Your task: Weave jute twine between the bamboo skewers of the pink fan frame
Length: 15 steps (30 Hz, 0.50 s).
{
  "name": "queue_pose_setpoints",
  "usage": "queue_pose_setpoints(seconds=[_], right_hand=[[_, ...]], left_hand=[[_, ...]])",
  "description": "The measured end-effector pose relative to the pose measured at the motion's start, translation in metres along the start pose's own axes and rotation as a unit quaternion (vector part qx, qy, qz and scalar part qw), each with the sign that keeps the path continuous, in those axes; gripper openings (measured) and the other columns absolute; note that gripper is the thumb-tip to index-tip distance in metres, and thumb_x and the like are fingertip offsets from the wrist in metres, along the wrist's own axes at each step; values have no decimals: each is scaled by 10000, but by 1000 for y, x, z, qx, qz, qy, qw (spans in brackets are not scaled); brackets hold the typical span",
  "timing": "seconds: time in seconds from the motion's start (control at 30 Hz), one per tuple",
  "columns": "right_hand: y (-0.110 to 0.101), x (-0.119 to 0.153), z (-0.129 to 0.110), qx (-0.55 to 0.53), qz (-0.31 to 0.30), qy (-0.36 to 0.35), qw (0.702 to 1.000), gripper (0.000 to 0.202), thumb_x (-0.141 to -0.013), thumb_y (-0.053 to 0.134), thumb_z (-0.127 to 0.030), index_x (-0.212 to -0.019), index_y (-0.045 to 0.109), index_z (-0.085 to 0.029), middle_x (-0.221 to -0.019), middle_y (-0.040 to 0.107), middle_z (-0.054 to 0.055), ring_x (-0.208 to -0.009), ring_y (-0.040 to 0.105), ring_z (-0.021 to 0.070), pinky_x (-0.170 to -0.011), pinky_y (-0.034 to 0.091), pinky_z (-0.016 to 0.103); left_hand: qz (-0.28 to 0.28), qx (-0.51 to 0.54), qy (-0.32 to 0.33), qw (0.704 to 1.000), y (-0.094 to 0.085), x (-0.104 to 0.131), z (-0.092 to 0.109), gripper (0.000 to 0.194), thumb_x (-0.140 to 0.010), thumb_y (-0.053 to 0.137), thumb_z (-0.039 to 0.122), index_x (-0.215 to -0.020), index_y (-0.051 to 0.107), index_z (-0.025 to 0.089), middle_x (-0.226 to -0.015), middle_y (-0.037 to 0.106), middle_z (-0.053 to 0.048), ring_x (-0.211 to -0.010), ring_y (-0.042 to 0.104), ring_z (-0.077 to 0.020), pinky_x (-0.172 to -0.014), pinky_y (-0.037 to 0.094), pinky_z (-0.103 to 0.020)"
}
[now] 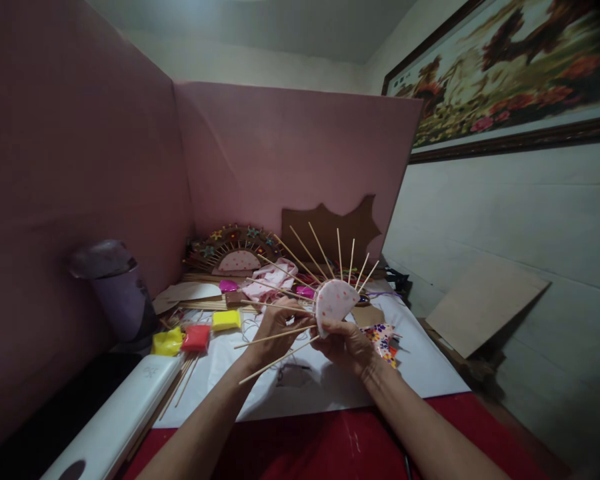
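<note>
A half-round piece [336, 301] covered in pale pink cloth with red dots is held up above the table, tilted. Thin wooden sticks [325, 257] fan out from its curved edge, several pointing up and others toward the left. My right hand [347, 343] grips the piece from below, thumb on its dotted face. At the left side of the piece, my left hand [279, 328] has its fingers closed around a wooden stick near the curved edge. The exact fingertip contact of the left hand is partly hidden.
Behind stands a decorated half-round fan [237, 262] beside crumpled pink cloth [270, 280]. To the left lie yellow [227, 320] and red [196, 339] packets, a white device [125, 407] and a purple bin [123, 300]. Cut brown cardboard [310, 230] leans on the pink partition.
</note>
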State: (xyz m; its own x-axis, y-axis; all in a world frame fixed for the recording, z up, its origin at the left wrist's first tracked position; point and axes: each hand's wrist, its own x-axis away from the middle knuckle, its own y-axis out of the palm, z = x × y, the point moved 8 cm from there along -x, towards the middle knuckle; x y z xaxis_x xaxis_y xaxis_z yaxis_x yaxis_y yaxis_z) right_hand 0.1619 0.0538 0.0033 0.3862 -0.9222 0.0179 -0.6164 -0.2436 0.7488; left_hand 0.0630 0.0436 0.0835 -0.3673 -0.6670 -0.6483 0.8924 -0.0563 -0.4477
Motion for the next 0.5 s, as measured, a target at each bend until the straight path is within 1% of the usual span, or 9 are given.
queue_pose_setpoints(seconds=[0.17, 0.33, 0.5], right_hand=[[1, 0, 0, 4, 0, 4, 1000, 260, -485, 753, -71, -704, 623, -127, -581, 643, -8, -499, 534, 73, -447, 369, 168], [-1, 0, 0, 15, 2, 0, 1000, 241, -504, 753, -86, -697, 615, -125, -568, 623, -19, -461, 474, 48, -454, 358, 172], [-3, -1, 1, 5, 17, 3, 1000, 248, -483, 761, -81, -674, 608, -124, -543, 599, -29, -444, 445, 45, -442, 347, 176]], left_hand=[[-2, -4, 0, 1000, 0, 0, 1, 241, -784, 602, 345, -672, 704, 158, -665, 637, -51, -670, 531, -150, -633, 399, -258], [4, 7, -1, 1000, -1, 0, 1, 272, -776, 601, 388, -678, 706, 157, -661, 650, -55, -656, 535, -149, -617, 400, -254], [4, 29, 2, 1000, -1, 0, 2, 311, -770, 594, 427, -669, 705, 154, -652, 652, -51, -640, 528, -140, -613, 391, -247]])
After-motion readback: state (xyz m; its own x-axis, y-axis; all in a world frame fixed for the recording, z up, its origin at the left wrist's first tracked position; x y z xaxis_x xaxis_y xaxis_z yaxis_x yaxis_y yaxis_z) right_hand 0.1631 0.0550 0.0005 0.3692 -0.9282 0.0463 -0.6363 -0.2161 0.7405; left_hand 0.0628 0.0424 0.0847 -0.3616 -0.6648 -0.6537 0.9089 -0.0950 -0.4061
